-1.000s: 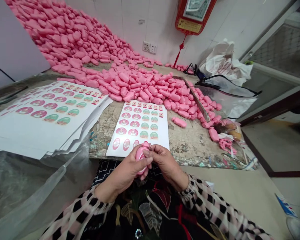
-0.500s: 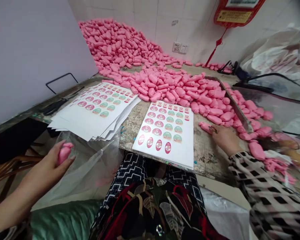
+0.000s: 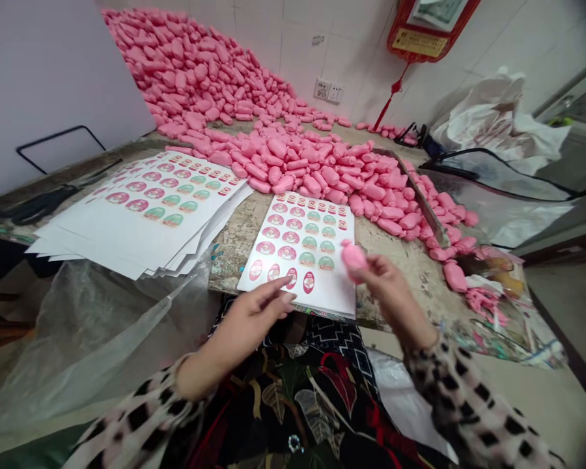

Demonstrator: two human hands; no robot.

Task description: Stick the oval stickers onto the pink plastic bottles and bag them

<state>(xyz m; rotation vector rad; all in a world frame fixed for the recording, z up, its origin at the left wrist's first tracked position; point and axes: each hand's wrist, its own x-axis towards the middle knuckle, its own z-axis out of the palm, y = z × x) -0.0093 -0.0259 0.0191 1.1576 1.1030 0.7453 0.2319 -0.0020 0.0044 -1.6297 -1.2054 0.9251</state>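
My right hand (image 3: 385,286) is shut on a pink oblong piece (image 3: 354,258), holding it just above the right edge of a white label sheet (image 3: 322,290). The sheet carries rows of printed oval labels in pink and green. My left hand (image 3: 254,319) holds nothing, and its fingertips rest on the lower part of the sheet near a pink oval label (image 3: 292,278). A large heap of similar pink pieces (image 3: 312,163) lies beyond the sheet, with a loose spread reaching the table's right side.
A stack of printed label sheets (image 3: 141,215) lies left of my hands on the worn table (image 3: 395,267). A metal strip (image 3: 420,202) crosses the heap. Clear plastic sheeting (image 3: 92,339) hangs off the left edge, and a plastic bag (image 3: 498,124) sits at right.
The pink piece held in my left hand earlier is gone from it. My right hand has moved from the table's right side to above the sheet, holding a piece, and my left hand now rests on the sheet.
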